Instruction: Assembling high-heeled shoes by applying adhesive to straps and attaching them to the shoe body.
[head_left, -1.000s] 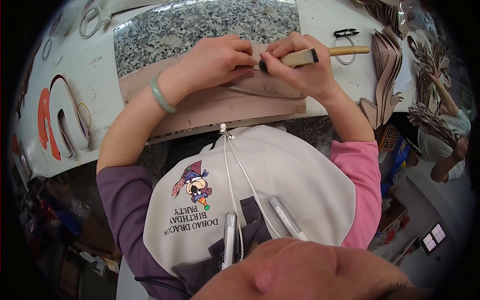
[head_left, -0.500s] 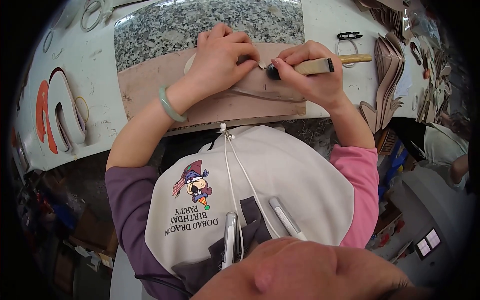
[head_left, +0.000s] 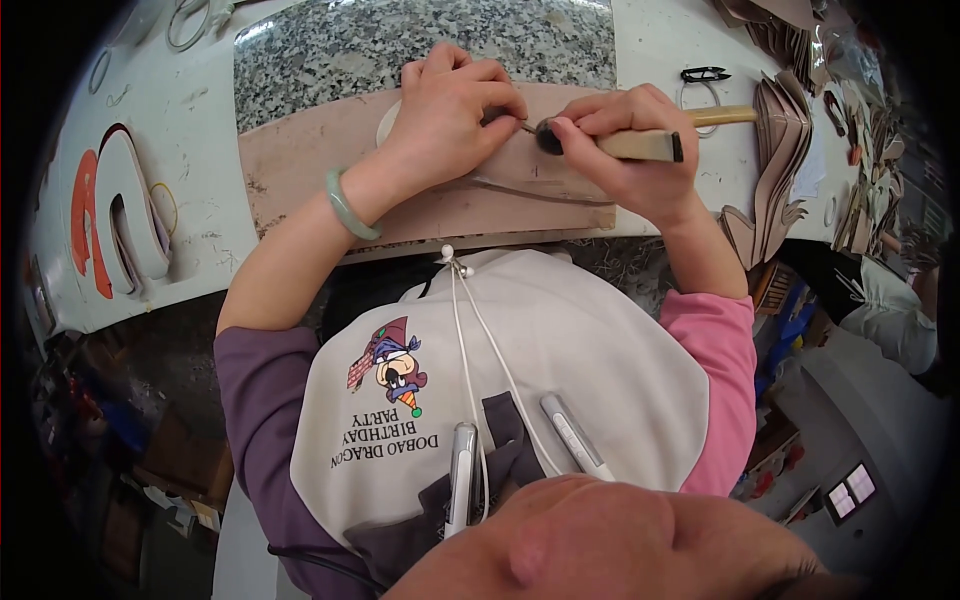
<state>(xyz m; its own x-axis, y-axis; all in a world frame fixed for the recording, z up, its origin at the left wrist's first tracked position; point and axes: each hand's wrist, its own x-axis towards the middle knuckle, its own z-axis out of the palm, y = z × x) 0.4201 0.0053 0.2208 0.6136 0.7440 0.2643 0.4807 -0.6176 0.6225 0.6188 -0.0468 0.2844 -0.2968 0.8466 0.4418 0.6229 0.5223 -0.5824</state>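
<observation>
My left hand (head_left: 455, 112), with a pale green bangle at its wrist, is closed with its fingertips together on a pale, round-edged piece (head_left: 387, 122) that it mostly covers. That piece lies on a pinkish-brown work mat (head_left: 330, 190). A thin dark tip shows between my two hands. To the right, my right hand (head_left: 635, 150) is closed around a hand tool with a dark round end (head_left: 547, 137) towards the left fingers. From the same fist stick out a flat pale handle with a black end (head_left: 645, 147) and a round wooden handle (head_left: 725, 115); whether they belong together cannot be told.
A speckled stone slab (head_left: 430, 50) lies under the mat. A thin curved strip (head_left: 540, 190) rests on the mat. Black thread snips (head_left: 706, 74) and stacked brown leather pieces (head_left: 780, 150) lie at right, orange and white curved pieces (head_left: 120, 210) at left.
The right hand and its tool have shifted slightly right and down, and the flat pale handle has tilted a little. The left hand stays almost where it was on the piece.
</observation>
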